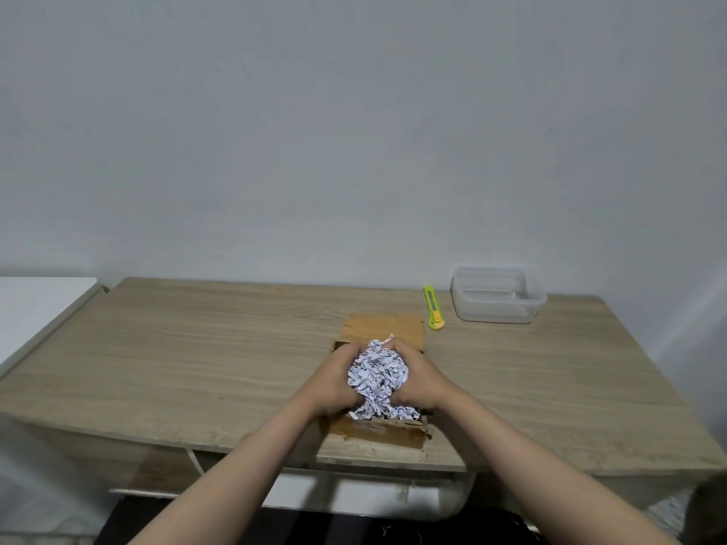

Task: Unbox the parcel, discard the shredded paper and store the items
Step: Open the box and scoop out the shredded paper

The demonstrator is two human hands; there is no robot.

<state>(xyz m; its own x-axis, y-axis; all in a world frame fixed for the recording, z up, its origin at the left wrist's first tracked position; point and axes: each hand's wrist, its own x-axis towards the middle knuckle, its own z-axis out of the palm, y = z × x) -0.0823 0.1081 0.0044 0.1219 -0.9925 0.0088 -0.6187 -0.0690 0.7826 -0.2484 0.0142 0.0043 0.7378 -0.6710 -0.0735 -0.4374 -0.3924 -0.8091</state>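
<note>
A brown cardboard box lies open on the wooden table, its flaps spread to the far and near sides. Over the box, a clump of white shredded paper is squeezed between both hands. My left hand presses it from the left and my right hand from the right. More shreds trail down into the box below. Whatever else the box holds is hidden under the paper and my hands.
A yellow-green utility knife lies just right of the box's far flap. A clear plastic container, lidless, stands at the back right. A white surface adjoins the table on the left. A wall rises behind.
</note>
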